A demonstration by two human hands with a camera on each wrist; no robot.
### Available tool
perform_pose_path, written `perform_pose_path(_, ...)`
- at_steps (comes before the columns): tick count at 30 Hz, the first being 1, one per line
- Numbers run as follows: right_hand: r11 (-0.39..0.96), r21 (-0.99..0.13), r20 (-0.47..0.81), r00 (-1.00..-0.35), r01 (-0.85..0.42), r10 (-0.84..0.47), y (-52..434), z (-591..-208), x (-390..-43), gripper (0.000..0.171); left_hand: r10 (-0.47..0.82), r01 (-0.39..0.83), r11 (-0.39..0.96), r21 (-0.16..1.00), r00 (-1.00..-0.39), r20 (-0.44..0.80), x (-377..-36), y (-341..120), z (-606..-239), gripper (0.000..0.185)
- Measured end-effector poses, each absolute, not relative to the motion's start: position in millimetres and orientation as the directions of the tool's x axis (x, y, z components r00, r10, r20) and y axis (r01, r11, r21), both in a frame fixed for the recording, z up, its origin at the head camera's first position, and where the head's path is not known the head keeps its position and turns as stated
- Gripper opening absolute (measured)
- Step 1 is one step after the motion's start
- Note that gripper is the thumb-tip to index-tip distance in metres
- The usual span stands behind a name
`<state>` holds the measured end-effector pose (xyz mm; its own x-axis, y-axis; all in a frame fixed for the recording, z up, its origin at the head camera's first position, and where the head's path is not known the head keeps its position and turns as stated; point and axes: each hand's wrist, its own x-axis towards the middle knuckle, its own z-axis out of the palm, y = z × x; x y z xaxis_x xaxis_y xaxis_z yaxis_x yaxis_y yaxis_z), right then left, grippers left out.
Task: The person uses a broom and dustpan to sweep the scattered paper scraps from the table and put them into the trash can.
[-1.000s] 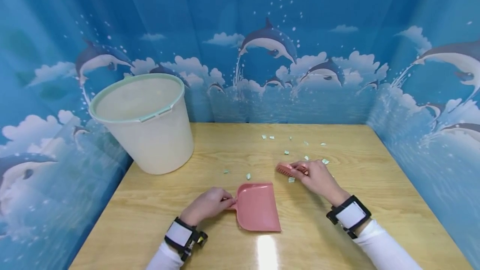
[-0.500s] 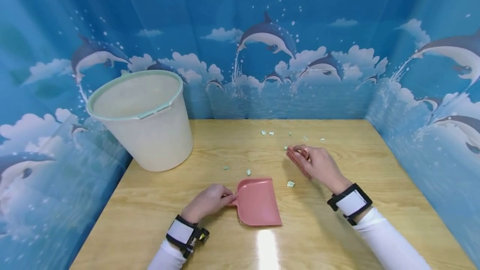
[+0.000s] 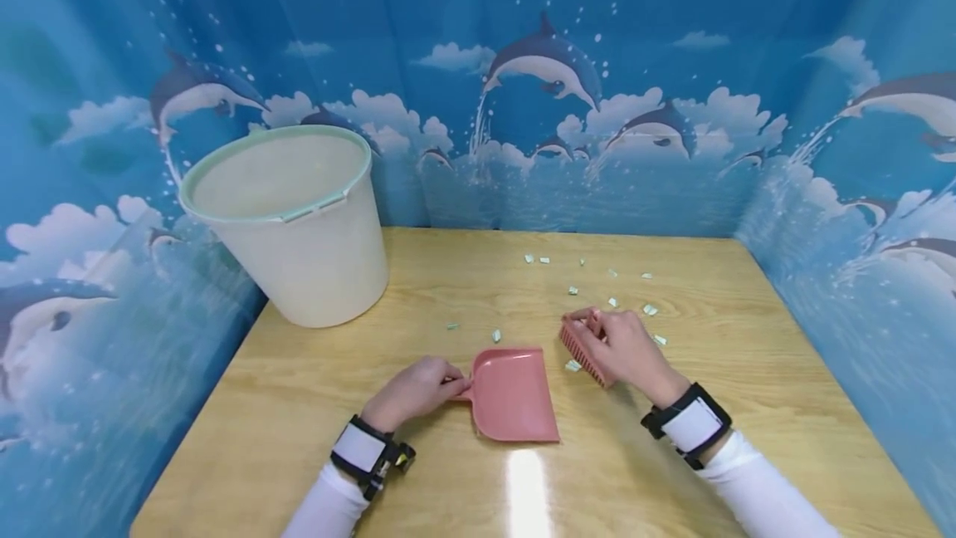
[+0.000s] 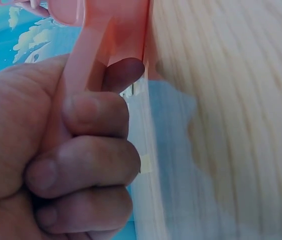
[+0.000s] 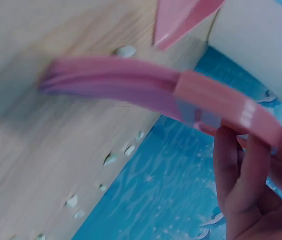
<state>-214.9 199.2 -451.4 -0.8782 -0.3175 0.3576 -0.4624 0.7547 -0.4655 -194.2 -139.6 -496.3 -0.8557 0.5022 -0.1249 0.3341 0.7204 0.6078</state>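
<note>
The left hand (image 3: pixel 415 392) is curled tight round the handle of a pink dustpan (image 3: pixel 512 393), which lies flat on the wooden table (image 3: pixel 747 372) near the front edge – the left wrist view shows the fingers (image 4: pixel 81 150) wrapped about the handle. Just to the right of the pan, the right hand (image 3: pixel 623 347) grips a pink brush (image 3: pixel 582 349), its bristles down at the tabletop beside a small pale scrap (image 3: pixel 573 365). More scraps (image 3: pixel 571 291) lie scattered farther back – well apart from the cream bucket (image 3: pixel 287 222) standing at the table's rear left corner
</note>
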Motion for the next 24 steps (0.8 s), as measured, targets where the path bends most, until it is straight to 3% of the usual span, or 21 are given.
perform_pose_path(9,0.644,-0.669,0.283,-0.928,-0.372,-0.242,170,-453,-196,0.022,0.502,0.332,0.736,0.590,-0.852,-0.148,-195,-143,-497,0.027)
perform_pose_path(24,0.494,-0.754,0.291,-0.894,-0.434,-0.342,132,-444,-192,0.018,0.497,0.341,0.734,0.587,-0.859,-0.124,-197,-139,-498,0.027)
